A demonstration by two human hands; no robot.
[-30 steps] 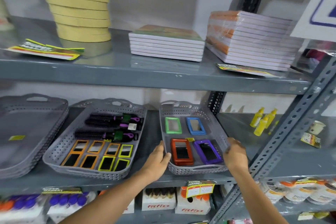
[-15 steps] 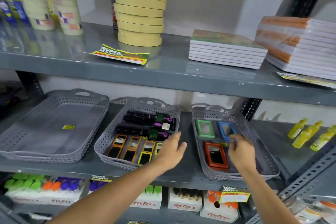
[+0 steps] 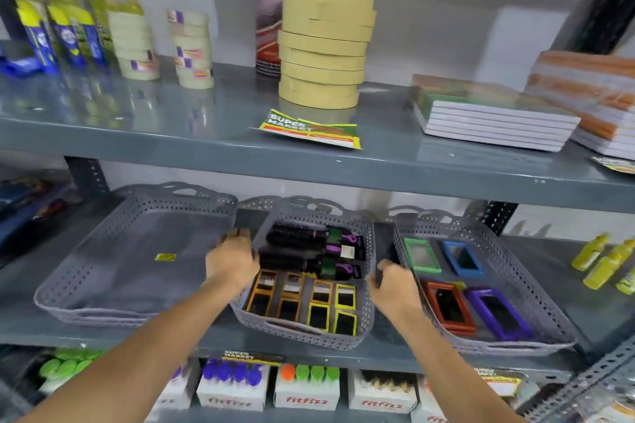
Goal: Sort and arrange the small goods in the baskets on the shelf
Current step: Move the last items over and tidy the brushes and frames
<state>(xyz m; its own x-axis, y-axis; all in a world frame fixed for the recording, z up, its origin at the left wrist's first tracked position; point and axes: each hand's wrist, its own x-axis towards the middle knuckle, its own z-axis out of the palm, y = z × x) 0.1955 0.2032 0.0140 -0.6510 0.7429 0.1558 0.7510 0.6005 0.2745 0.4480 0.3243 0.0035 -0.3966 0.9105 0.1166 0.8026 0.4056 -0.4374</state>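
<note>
Three grey perforated baskets stand side by side on the middle shelf. The middle basket (image 3: 362, 333) holds black hairbrushes (image 3: 295, 247) at the back and several small orange and yellow framed mirrors (image 3: 319, 302) in front. My left hand (image 3: 232, 259) grips its left rim and my right hand (image 3: 395, 287) grips its right rim. The right basket (image 3: 536, 306) holds green, blue, red and purple framed mirrors (image 3: 448, 307). The left basket (image 3: 103, 240) is a stack of baskets with only a yellow sticker inside.
The shelf above (image 3: 206, 144) carries tape rolls (image 3: 323, 48), notebooks (image 3: 491, 120), glue bottles and a price tag. Yellow bottles (image 3: 601, 261) stand at the right of the middle shelf. Boxes of small bottles (image 3: 305, 388) fill the shelf below.
The view has shifted left. Both hands left the right basket and moved left to the middle basket, taking hold of its two side rims.
</note>
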